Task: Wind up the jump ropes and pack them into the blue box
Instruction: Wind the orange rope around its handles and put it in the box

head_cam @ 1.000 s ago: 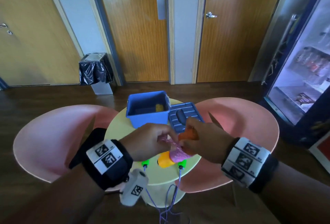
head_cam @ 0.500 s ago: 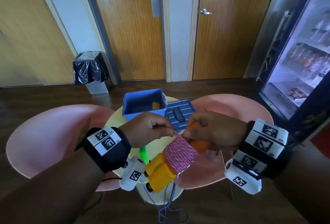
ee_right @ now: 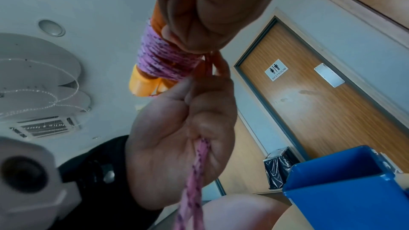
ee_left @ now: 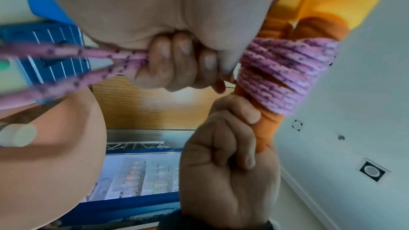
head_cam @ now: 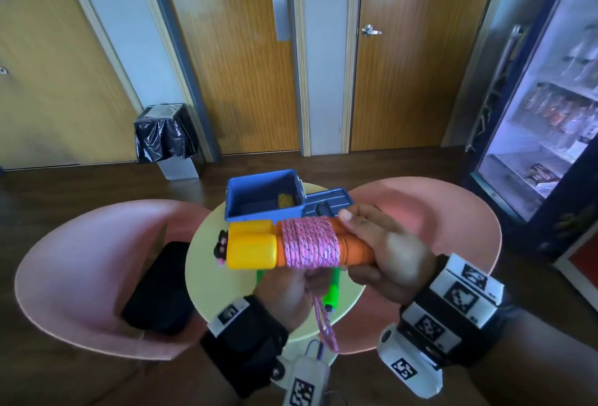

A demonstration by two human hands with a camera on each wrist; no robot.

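Note:
A jump rope with two orange-and-yellow handles side by side is held level above the table, pink cord wound round them. My right hand grips the orange ends. Under the bundle my left hand holds the loose doubled cord, whose loop hangs down. The open blue box stands behind on the round table, a yellow thing inside. A green-handled rope lies on the table below my hands.
The blue lid lies right of the box. Pink chairs flank the table, a black bag on the left one. A lit drinks fridge stands at the right, a bin by the wooden doors behind.
The wound bundle rose from the table and turned level, nearer the camera. My left hand went from the top of the bundle to beneath it, now holding the loose cord.

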